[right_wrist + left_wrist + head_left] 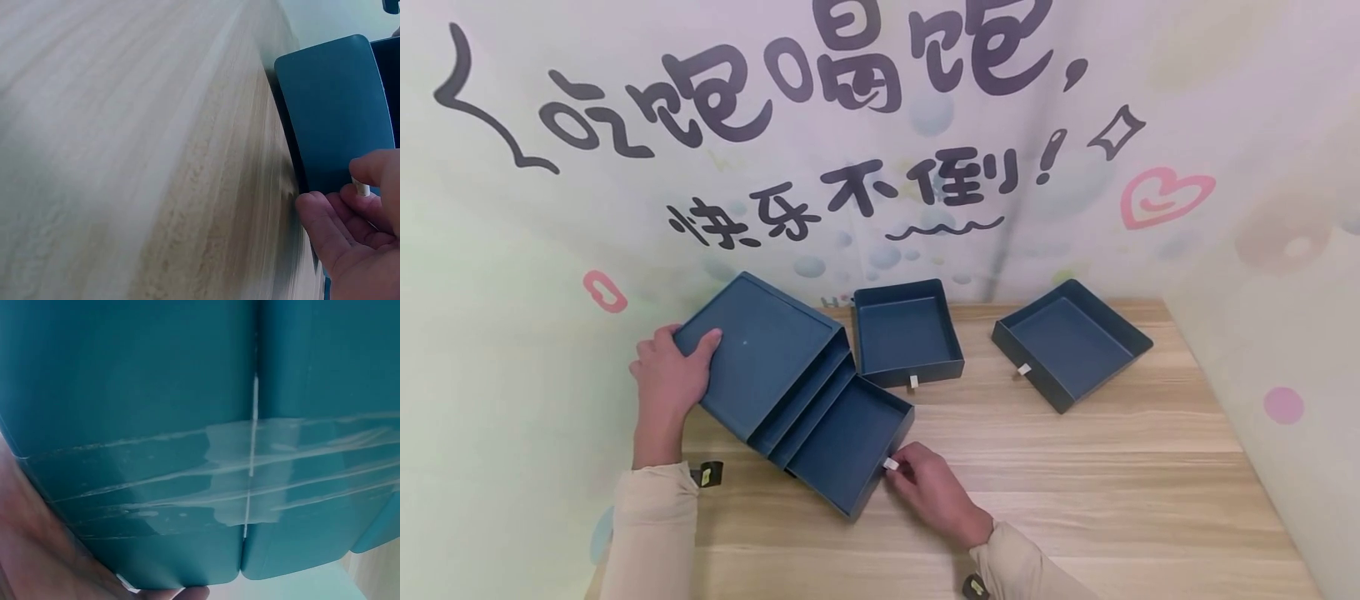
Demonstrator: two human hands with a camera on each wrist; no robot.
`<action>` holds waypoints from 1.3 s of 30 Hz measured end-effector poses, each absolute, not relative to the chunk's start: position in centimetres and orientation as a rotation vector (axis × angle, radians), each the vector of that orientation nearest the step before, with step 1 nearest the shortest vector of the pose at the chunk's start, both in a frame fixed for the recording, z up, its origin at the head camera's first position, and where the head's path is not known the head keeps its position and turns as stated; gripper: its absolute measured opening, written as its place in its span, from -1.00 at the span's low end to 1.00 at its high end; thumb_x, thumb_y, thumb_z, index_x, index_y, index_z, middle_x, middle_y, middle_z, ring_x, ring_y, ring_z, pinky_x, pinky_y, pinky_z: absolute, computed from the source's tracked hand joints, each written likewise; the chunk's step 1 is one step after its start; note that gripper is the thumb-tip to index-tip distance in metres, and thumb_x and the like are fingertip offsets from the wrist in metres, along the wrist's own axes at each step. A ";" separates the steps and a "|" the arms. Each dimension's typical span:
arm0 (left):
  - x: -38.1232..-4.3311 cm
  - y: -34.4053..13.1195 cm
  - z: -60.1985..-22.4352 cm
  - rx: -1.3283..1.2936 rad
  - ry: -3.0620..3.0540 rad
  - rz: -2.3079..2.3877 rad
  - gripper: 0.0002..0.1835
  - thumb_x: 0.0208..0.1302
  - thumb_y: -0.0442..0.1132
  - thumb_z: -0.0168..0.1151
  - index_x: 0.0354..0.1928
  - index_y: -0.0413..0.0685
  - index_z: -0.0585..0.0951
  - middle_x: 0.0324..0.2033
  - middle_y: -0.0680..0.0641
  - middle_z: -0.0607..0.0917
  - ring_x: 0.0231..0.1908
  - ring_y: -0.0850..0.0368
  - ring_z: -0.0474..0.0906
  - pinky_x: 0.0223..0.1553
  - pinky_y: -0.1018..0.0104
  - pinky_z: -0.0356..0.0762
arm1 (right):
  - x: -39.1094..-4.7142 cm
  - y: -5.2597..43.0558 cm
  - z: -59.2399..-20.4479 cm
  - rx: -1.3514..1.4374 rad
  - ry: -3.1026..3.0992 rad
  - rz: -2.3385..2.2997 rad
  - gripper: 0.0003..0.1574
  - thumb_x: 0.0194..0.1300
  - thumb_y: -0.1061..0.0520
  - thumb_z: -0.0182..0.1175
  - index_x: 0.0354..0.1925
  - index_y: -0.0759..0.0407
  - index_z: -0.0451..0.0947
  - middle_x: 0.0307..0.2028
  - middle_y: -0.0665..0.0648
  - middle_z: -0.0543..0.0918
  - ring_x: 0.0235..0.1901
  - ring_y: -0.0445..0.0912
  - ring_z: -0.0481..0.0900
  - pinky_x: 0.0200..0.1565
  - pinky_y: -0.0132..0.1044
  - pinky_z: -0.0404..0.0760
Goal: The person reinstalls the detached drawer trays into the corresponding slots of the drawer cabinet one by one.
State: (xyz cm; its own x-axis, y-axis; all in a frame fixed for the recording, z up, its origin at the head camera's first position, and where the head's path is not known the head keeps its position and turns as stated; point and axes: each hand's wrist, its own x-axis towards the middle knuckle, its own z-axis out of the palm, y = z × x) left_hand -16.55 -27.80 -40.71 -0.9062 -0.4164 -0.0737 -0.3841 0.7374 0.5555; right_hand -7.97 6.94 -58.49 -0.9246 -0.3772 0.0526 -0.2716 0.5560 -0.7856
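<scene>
The right hand (934, 492) pinches the white tab (891, 463) of one drawer (847, 446), which juts out, seemingly not fully free, at four o'clock from the cabinet (752, 354). The left hand (672, 371) grips the cabinet's nine-o'clock edge, thumb on top. Two loose drawers (910, 335) (1066, 346) already lie on the bench (1120, 492) around three o'clock; the upper slots (802, 394) look bare.

Under soft light, the right-wrist tabletop (144, 169) blurs.
</scene>
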 end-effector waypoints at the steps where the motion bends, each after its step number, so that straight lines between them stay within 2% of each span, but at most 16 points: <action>1: -16.6 -27.8 -40.7 0.663 -2.873 -0.905 0.00 0.43 0.41 -0.10 0.56 -0.27 0.06 0.37 -0.54 0.17 0.30 -0.48 0.05 0.22 -0.32 0.27 | -8.0 6.9 -58.5 -0.560 2.661 -1.311 -0.92 0.39 0.19 0.28 -0.15 0.16 0.62 -0.24 0.01 0.65 -0.24 -0.26 0.62 -0.18 -0.40 0.66; 12: -16.5 -27.9 -40.8 0.667 -2.860 -0.908 -0.01 0.43 0.40 -0.09 0.56 -0.26 0.07 0.35 -0.53 0.19 0.30 -0.45 0.05 0.21 -0.30 0.28 | -8.5 6.3 -59.1 -0.607 2.699 -1.297 -0.89 0.42 0.13 0.27 -0.12 0.12 0.64 -0.26 -0.03 0.67 -0.30 -0.31 0.54 -0.21 -0.42 0.60; 22: -16.5 -27.9 -40.8 0.665 -2.852 -0.929 -0.01 0.43 0.41 -0.08 0.56 -0.24 0.07 0.35 -0.52 0.21 0.31 -0.44 0.05 0.22 -0.29 0.29 | -9.2 5.1 -59.4 -0.667 2.715 -1.323 -0.87 0.42 0.15 0.27 -0.10 0.15 0.63 -0.23 0.02 0.71 -0.25 -0.25 0.64 -0.18 -0.40 0.65; 39: -16.6 -27.8 -40.9 0.677 -2.843 -0.941 -0.01 0.42 0.40 -0.07 0.57 -0.23 0.07 0.37 -0.49 0.19 0.33 -0.42 0.04 0.23 -0.28 0.30 | -10.4 3.1 -59.1 -0.700 2.740 -1.321 -0.88 0.42 0.13 0.27 -0.10 0.12 0.60 -0.25 0.00 0.68 -0.27 -0.23 0.59 -0.17 -0.38 0.62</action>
State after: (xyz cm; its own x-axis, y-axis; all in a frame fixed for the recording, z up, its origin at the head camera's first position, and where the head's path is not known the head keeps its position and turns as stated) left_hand -16.56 -27.80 -40.94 -0.9003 -0.4298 -0.0692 -0.3863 0.7154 0.5822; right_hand -10.43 3.10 -59.13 -0.8993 -0.4023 0.1716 -0.3848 0.5412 -0.7477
